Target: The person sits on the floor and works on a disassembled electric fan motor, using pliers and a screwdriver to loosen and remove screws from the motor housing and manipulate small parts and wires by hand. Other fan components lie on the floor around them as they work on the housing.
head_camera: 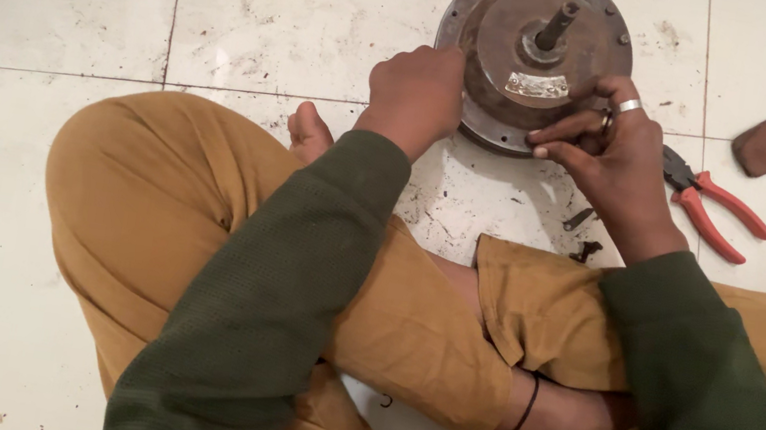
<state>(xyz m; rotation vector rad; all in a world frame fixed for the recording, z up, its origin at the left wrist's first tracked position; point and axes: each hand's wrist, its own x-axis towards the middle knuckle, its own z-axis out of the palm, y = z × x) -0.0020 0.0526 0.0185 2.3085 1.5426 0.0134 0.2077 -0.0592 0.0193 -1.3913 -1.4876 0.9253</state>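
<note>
From the head view I saw a round, rusty brown motor housing [531, 40] lying flat on the white tiled floor [261, 15], its short shaft [555, 26] pointing up and a worn silver label on its top face. My left hand [416, 94] was pressed against the housing's left rim, fingers curled in a loose fist; I could not tell whether it pinched anything. My right hand [610, 148], with a silver ring on one finger, touched the lower right edge of the housing, fingertips [543, 146] drawn together at the flange as if nipping something small, though the thing itself was too small to make out. The two hands were apart, one at each side of the housing.

Just beside the right hand lay red-handled pliers [714, 199], and farther right a small brown pouch [765, 146]. A few dark little metal parts [582, 235] lay on the floor near my right wrist. I sat cross-legged in mustard trousers [154, 191] and green sleeves.
</note>
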